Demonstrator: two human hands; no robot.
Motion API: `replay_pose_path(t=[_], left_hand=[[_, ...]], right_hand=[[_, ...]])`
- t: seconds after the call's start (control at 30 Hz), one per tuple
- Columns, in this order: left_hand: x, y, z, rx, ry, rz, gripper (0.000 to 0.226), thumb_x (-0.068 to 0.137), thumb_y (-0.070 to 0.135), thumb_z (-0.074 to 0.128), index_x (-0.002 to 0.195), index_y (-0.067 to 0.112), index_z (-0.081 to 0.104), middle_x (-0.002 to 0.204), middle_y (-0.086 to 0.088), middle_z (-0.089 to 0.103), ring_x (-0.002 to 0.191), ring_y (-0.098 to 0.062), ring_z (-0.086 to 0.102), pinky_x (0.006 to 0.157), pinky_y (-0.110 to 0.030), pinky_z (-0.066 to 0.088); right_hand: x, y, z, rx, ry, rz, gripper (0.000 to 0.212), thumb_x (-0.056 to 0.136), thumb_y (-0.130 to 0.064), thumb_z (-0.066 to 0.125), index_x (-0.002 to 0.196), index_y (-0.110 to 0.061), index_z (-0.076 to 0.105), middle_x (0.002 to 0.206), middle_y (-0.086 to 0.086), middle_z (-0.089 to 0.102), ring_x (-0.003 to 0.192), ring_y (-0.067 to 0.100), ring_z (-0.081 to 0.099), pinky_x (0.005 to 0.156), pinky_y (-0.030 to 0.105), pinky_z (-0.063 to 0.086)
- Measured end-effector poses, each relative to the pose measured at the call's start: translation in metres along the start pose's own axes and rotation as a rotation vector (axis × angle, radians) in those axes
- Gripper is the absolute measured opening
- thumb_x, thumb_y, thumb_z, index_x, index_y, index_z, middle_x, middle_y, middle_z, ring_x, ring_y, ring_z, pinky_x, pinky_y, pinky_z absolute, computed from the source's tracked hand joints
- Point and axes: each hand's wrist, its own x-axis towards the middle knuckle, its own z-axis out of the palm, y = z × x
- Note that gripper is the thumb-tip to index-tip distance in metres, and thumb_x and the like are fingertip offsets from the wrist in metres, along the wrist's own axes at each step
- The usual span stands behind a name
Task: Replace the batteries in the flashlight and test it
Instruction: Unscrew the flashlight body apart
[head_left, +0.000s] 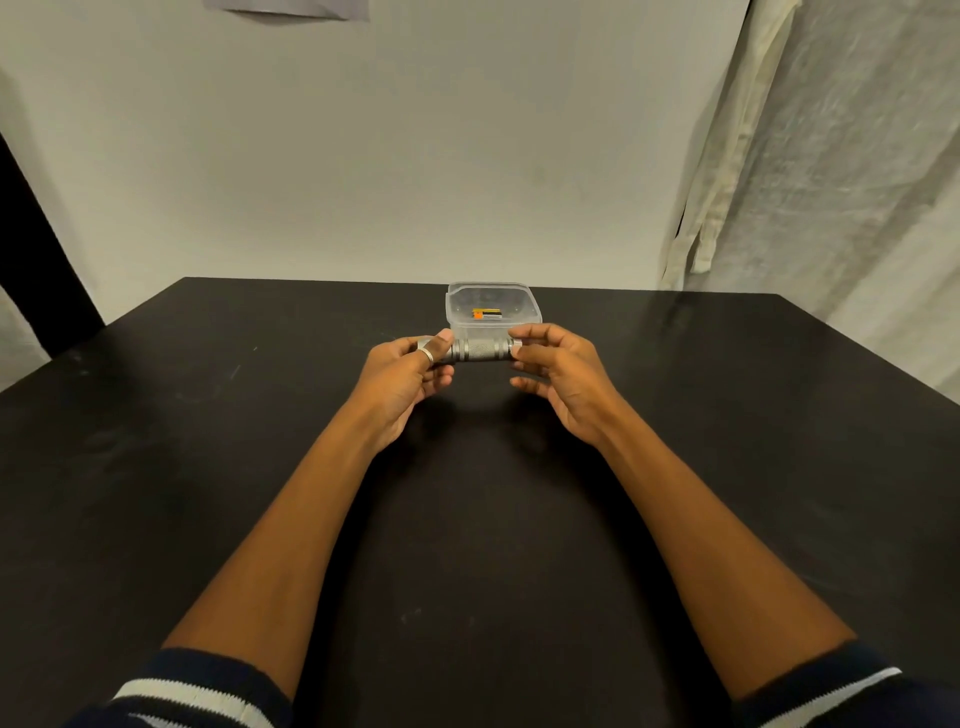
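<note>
Unscrewing looks to be the step in hand, judged from the grip. The flashlight is held level just above the table, its long axis running 9 to 3 o'clock. The 9 o'clock end is wrapped by the left hand, fingers and thumb curled round the barrel, and a ring is seen on it. The cap at 3 o'clock is pinched by the thumb and fingertips of the right hand; its lower fingers are spread loose and hold nothing. A clear box is set at 12 o'clock of the flashlight, just behind it. One orange-and-black battery is seen inside; whether there are more cannot be told.

To do it well, the barrel should be kept locked by the left hand while only the cap is turned by the right. The knurled band should be used for purchase. The body is best kept level and low over the table, so no cells are dropped or rolled away once the cap is freed. The cap should then be parked beside the box.
</note>
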Motion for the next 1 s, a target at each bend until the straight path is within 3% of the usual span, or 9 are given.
replay_pose_path(t=[0.13,0.37,0.47,0.53,0.63,0.77,1.0], left_hand=[[0.000,0.000,0.000,0.001,-0.007,0.000,0.029,0.091,0.030,0.075,0.108,0.006,0.073,0.080,0.003,0.079,0.073,-0.009,0.069,0.070,-0.022,0.057],[-0.002,0.001,0.000,-0.023,-0.003,0.003,0.027,0.093,0.027,0.073,0.108,0.005,0.072,0.080,0.003,0.079,0.072,-0.008,0.069,0.070,-0.022,0.058],[-0.002,0.003,0.000,-0.052,0.007,0.000,0.028,0.093,0.026,0.073,0.109,0.003,0.072,0.081,0.001,0.078,0.072,-0.008,0.069,0.069,-0.022,0.058],[-0.003,0.003,0.000,-0.068,0.007,0.000,0.029,0.093,0.026,0.073,0.111,0.003,0.071,0.081,0.002,0.078,0.071,-0.008,0.069,0.069,-0.021,0.057],[-0.003,0.003,0.000,-0.082,0.009,0.000,0.028,0.093,0.025,0.073,0.110,0.003,0.071,0.080,0.002,0.079,0.070,-0.008,0.069,0.069,-0.021,0.057],[-0.002,0.003,0.000,-0.090,0.015,-0.008,0.028,0.092,0.025,0.073,0.110,0.004,0.071,0.081,0.002,0.079,0.072,-0.009,0.070,0.069,-0.021,0.057],[-0.002,0.003,-0.001,-0.106,0.021,-0.016,0.027,0.092,0.025,0.073,0.110,0.005,0.071,0.083,0.000,0.080,0.072,-0.009,0.071,0.069,-0.021,0.057]], right_hand=[[0.004,0.005,0.001,-0.054,0.013,0.008,0.016,0.098,-0.019,0.069,0.106,-0.006,0.073,0.099,0.009,0.074,0.079,0.015,0.069,0.069,0.023,0.059],[0.007,0.006,-0.003,0.041,0.032,-0.010,0.012,0.096,-0.016,0.071,0.102,-0.006,0.075,0.093,0.006,0.076,0.074,0.011,0.072,0.075,0.022,0.060],[0.007,0.003,-0.005,0.026,0.060,-0.039,0.008,0.095,-0.012,0.072,0.100,-0.007,0.075,0.098,0.009,0.075,0.086,0.016,0.073,0.080,0.024,0.061],[0.006,0.000,-0.008,-0.079,0.070,-0.062,0.011,0.093,-0.004,0.072,0.103,-0.008,0.074,0.101,0.009,0.075,0.096,0.021,0.073,0.087,0.028,0.061],[0.005,-0.001,-0.014,-0.459,0.129,-0.115,0.030,0.090,-0.001,0.072,0.118,-0.012,0.074,0.110,0.006,0.074,0.102,0.019,0.071,0.095,0.031,0.059],[0.002,0.001,-0.017,-0.760,0.148,-0.225,0.034,0.090,-0.011,0.075,0.124,-0.017,0.073,0.107,-0.007,0.071,0.092,0.001,0.065,0.080,0.006,0.046],[0.006,0.007,-0.020,-0.923,0.168,-0.207,0.021,0.085,-0.012,0.079,0.105,-0.016,0.074,0.096,-0.005,0.072,0.087,0.004,0.066,0.069,0.005,0.042]])
